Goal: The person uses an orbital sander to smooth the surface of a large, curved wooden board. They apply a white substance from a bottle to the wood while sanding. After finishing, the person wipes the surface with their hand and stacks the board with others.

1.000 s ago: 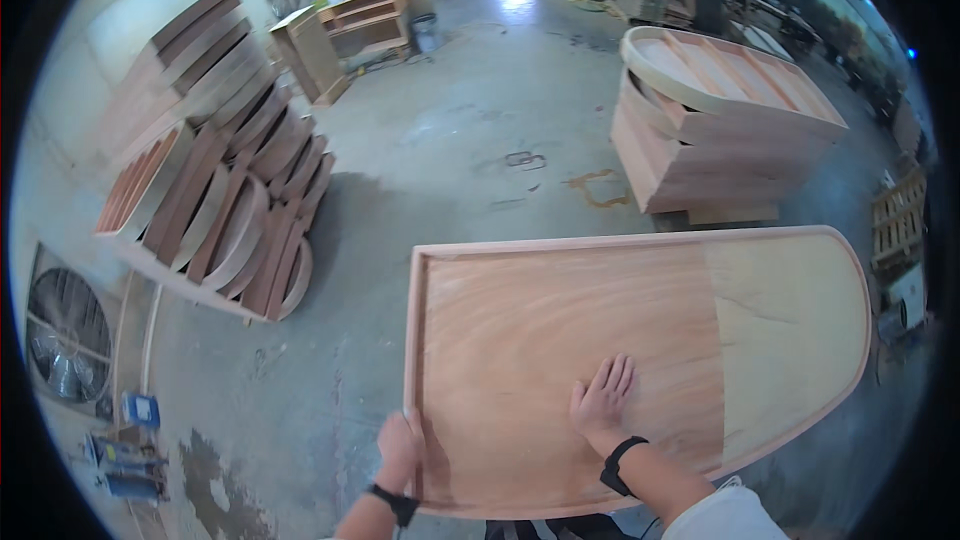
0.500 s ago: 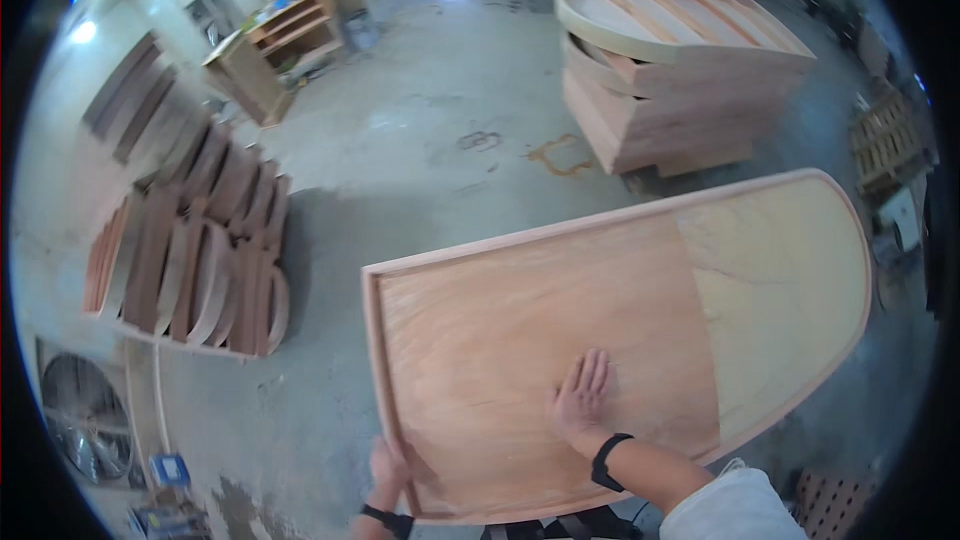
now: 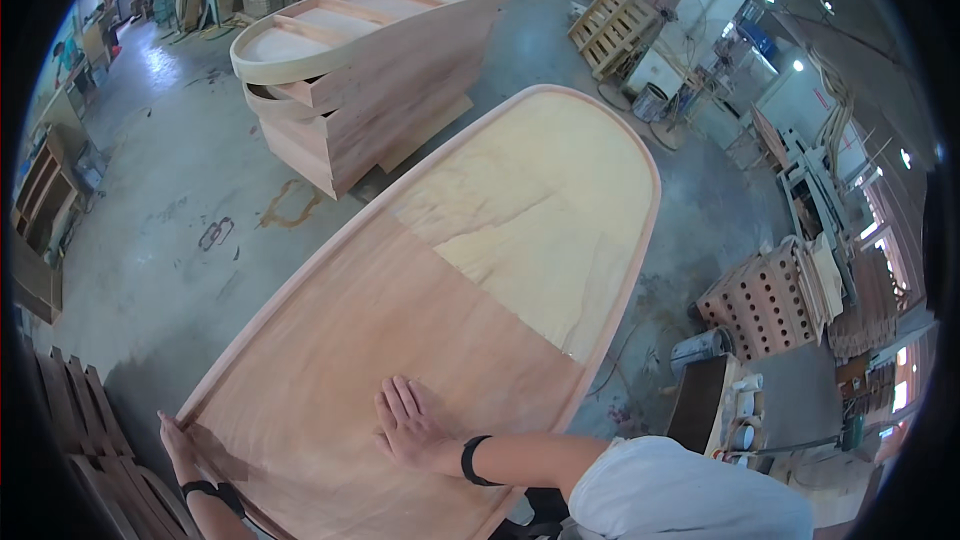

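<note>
A large wooden panel, rounded at its far end and edged with a raised wooden rim, stretches away from me to the right. Its near part is reddish-brown; a pale yellow sheet covers the rounded end. My right hand lies flat on the brown surface, fingers stretched out, holding nothing. At the panel's left corner, my left hand grips the rim, with some of its fingers hidden behind the edge. Each wrist wears a black band.
Beyond the panel stands a stack of similar rounded wooden frames. Dark curved wooden pieces are at the lower left. To the right are a board with round holes, a bucket and a slatted pallet.
My view has swung to the right, so the panel and the frame stack appear turned and shifted left. Both hands keep their places on the panel.
</note>
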The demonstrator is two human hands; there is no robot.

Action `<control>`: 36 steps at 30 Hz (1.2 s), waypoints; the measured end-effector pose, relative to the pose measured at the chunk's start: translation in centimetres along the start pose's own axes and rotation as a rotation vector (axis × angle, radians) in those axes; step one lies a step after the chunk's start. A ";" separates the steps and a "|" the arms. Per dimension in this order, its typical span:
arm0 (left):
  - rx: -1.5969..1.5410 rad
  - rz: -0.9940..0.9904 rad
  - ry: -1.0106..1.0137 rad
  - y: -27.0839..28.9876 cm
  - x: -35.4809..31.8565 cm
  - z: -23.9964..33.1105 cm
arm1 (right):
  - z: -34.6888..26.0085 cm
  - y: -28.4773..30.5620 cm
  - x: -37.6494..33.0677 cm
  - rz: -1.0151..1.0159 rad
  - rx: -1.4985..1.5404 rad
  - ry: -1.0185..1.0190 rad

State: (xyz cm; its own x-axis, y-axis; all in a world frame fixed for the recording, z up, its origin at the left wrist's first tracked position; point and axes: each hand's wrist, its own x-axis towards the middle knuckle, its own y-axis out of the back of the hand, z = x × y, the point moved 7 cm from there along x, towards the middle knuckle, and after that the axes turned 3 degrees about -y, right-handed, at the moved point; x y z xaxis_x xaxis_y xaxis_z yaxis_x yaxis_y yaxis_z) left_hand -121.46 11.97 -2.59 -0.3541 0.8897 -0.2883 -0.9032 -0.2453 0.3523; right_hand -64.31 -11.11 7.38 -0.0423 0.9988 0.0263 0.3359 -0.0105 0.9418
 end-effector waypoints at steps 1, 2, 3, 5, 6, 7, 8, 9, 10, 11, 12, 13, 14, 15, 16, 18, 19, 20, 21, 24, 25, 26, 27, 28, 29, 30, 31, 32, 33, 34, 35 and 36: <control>0.042 -0.008 -0.039 1.4 -1.1 0.4 | -0.6 0.5 0.0 -0.020 -0.005 0.009; 0.094 0.070 -0.132 2.6 -3.5 -0.1 | -1.4 0.9 -0.1 -0.042 -0.010 0.027; 0.134 0.127 -0.222 0.7 -8.0 -0.7 | -1.0 1.1 -0.9 -0.039 -0.045 0.009; 0.424 0.219 -0.288 0.2 -16.2 -0.8 | -1.1 0.1 -1.4 -0.030 -0.074 -0.009; 0.665 0.246 -0.245 1.6 -20.7 -2.6 | -1.6 0.0 -1.7 -0.018 -0.052 -0.007; 0.696 0.179 -0.326 -0.4 -26.7 -2.1 | -1.1 0.1 -2.2 -0.005 -0.046 -0.028; 0.778 0.177 -0.242 -0.7 -33.1 -2.3 | -1.3 0.2 -2.1 0.013 -0.027 -0.028; 0.664 0.238 -0.107 0.2 -39.3 -3.2 | -2.5 0.1 -2.1 0.014 -0.006 0.004; 0.644 0.224 -0.082 0.7 -44.5 -4.6 | -3.1 0.3 -2.4 0.011 0.005 0.023; 0.859 0.173 -0.115 -0.2 -50.8 -1.8 | -3.2 0.4 -2.7 0.008 0.003 0.026; 0.905 0.156 0.002 -1.1 -55.6 -0.9 | -3.4 0.7 -3.0 -0.012 -0.017 0.029; 1.056 0.284 -0.183 -1.5 -60.2 -2.4 | -3.7 1.0 -2.9 -0.026 -0.035 0.041; 0.965 0.298 -0.109 -1.1 -63.3 -4.5 | -4.0 1.0 -3.0 -0.045 -0.048 0.045; 0.874 0.308 -0.032 -0.8 -65.4 -5.9 | -4.1 1.0 -3.0 -0.044 -0.043 0.047; 0.788 0.315 0.036 -0.7 -67.1 -6.8 | -3.5 0.9 -3.1 -0.043 -0.040 0.040; 0.702 0.318 0.098 -1.5 -67.0 -7.5 | -3.0 0.7 -3.0 -0.061 -0.049 0.028; 0.676 0.320 0.102 -1.9 -66.1 -7.3 | -3.1 0.6 -2.9 -0.078 -0.061 0.022; 0.647 0.324 0.095 -2.2 -64.9 -7.0 | -3.2 0.6 -2.6 -0.095 -0.074 0.013; 0.620 0.332 0.076 -2.3 -63.1 -6.9 | -3.4 0.7 -2.3 -0.102 -0.067 0.013; 0.541 0.330 -0.023 -2.4 -56.1 -6.5 | -3.1 -0.2 -1.7 -0.121 -0.046 0.004; 0.509 0.331 -0.072 -2.1 -53.1 -6.4 | -2.9 -0.6 -1.3 -0.110 -0.042 0.006; 0.466 0.333 -0.135 -1.8 -49.7 -6.2 | -2.7 -1.0 -0.9 -0.097 -0.041 0.010; 0.418 0.344 -0.222 -1.1 -45.8 -5.8 | -2.7 -1.2 -0.7 -0.098 -0.038 0.011; 0.369 0.352 -0.318 -0.1 -41.6 -5.1 | -2.9 -1.4 -0.8 -0.099 -0.034 0.011; 0.352 0.352 -0.330 0.7 -36.7 -4.3 | -3.2 -1.5 -0.6 -0.098 -0.033 0.018; 0.382 0.331 -0.250 0.9 -31.3 -2.9 | -3.1 -1.7 -0.5 -0.101 -0.037 0.006; 0.288 0.119 -0.129 0.7 -24.5 -3.4 | -2.4 -1.6 -0.6 -0.099 -0.051 -0.026; 0.300 0.101 -0.106 0.2 -19.5 -1.4 | -2.5 -1.7 -0.3 -0.098 -0.053 -0.043; 0.268 0.133 -0.186 0.0 -15.4 1.3 | -2.9 -1.8 0.1 -0.093 -0.053 -0.041; 0.184 0.150 -0.197 -0.7 -11.7 3.5 | -3.1 -1.8 0.1 -0.091 -0.058 -0.043; 0.100 0.169 -0.202 -0.5 -8.9 4.2 | -3.4 -1.9 0.0 -0.095 -0.063 -0.041; 0.134 0.160 -0.187 1.4 -5.5 3.2 | -3.9 -1.8 0.3 -0.089 -0.053 -0.032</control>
State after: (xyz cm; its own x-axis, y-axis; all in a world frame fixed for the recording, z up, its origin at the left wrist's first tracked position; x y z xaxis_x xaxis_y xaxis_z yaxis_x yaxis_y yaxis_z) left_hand -120.02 7.99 2.35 -0.4272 0.9025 -0.0548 -0.7951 -0.3462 0.4980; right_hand -68.64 -10.95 7.00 -0.0393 0.9969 -0.0681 0.2815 0.0764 0.9565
